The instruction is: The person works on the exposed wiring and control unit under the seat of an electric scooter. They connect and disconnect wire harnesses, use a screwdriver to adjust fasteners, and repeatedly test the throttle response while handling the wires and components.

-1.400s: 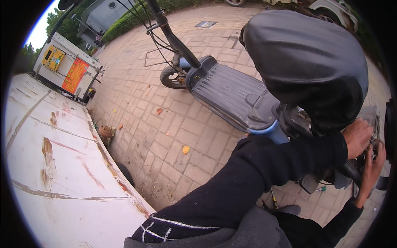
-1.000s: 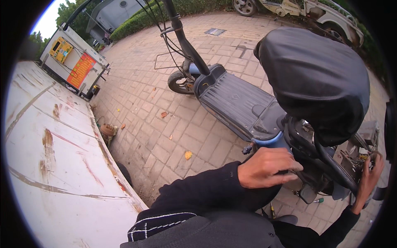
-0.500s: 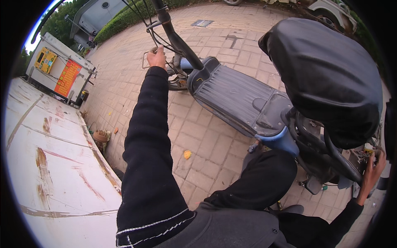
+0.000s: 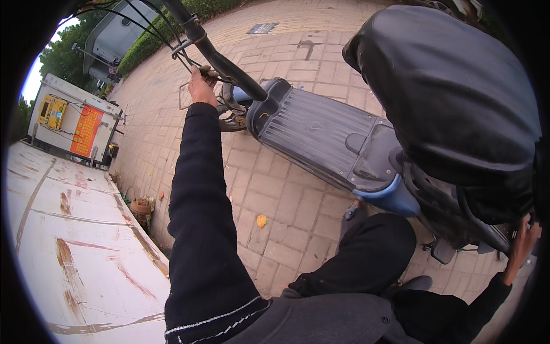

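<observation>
An electric scooter with a black ribbed footboard (image 4: 326, 129) and blue side panels (image 4: 389, 198) stands across the view. My left hand (image 4: 203, 87) is closed at its front, beside the black steering column (image 4: 220, 60) and the cables. What lies inside those fingers is hidden. A bulky seat in a loose, shiny black cover (image 4: 447, 97) fills the upper right. Low at the scooter's rear, by the lower edge of that cover, is my right hand (image 4: 522, 243). Its fingers bend against the rear part, and what they grip is hidden at the picture's dark rim.
A scratched white panel (image 4: 97, 246) runs along my left. Beyond it stands a white box (image 4: 63, 117) with a yellow device and an orange sign. A brown pot (image 4: 140, 207) sits near the panel's edge. Brick paving (image 4: 275, 229) lies under the scooter, with a yellow leaf (image 4: 262, 221).
The covered seat sits lower over the rear, hiding the wires that showed by my right hand. My left hand stays at the front. The whole view has shifted slightly.
</observation>
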